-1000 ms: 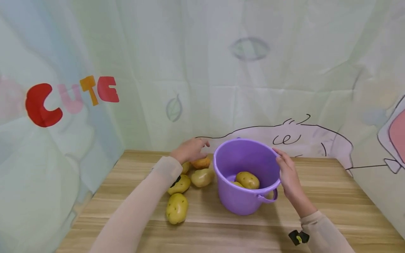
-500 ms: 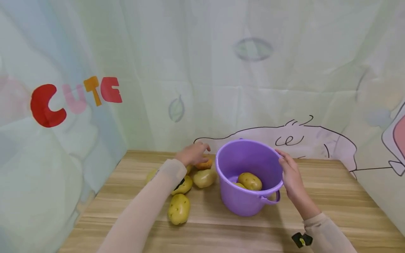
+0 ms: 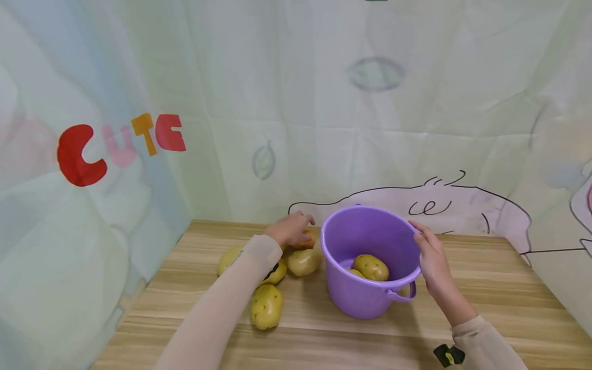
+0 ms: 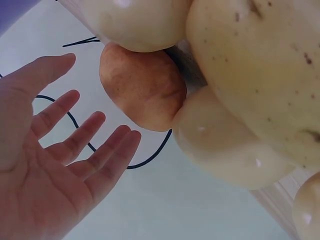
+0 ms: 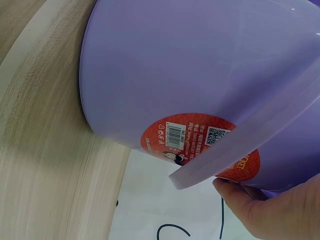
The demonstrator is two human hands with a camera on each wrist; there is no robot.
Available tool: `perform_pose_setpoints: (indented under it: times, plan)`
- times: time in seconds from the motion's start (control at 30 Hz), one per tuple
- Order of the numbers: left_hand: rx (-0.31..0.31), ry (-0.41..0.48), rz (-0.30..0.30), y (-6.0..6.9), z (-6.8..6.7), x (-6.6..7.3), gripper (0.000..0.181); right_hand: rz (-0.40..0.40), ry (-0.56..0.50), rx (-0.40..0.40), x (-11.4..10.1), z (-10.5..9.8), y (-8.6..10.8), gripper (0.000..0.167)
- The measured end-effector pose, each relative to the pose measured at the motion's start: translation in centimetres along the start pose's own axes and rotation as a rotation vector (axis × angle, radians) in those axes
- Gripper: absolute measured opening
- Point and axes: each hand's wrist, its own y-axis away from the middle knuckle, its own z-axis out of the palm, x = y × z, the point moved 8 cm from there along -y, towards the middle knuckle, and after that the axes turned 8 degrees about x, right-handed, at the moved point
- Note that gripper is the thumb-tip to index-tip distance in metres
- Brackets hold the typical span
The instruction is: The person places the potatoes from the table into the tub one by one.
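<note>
Fingers spread and slightly bent, my left hand (image 3: 291, 229) is beside an orange-brown potato (image 4: 142, 86) at the back of the pile, and the left wrist view shows a gap between them. Next to it lie a pale potato (image 3: 304, 262) and several yellow ones, partly covered by my left forearm. One yellow potato (image 3: 266, 307) lies nearest the front. My right hand (image 3: 435, 257) rests against the right side of a purple bucket (image 3: 358, 295), fingers lying along the outside near the rim. Inside the bucket sits a yellow potato (image 3: 371, 267), with another partly hidden beside it.
The wooden table (image 3: 499, 298) carries everything. A printed fabric sheet (image 3: 277, 103) hangs behind and at the sides. The bucket's handle (image 5: 240, 130) crosses its outer wall over a red label (image 5: 187, 132).
My left hand has lowered slightly beside the orange-brown potato. The head view has shifted a little, so the scene sits farther right. My right hand stays at the bucket.
</note>
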Motion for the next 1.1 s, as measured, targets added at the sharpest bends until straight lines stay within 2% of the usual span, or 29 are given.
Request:
perform_pose_setpoints:
  times: [0.3,0.67,1.1]
  plan:
    - [-0.007,-0.012,-0.04,0.1,0.2,0.0,0.044,-0.01,-0.007,0.001,-0.2,0.0,0.0,0.047]
    - [-0.034,0.014,-0.084,0.0,1.1,-1.1,0.05,-0.014,-0.006,0.0,-0.3,-0.1,0.1,0.047]
    - [-0.044,0.004,-0.095,-0.3,2.0,-1.4,0.053,-0.003,-0.015,0.0,-0.4,-0.2,0.2,0.048]
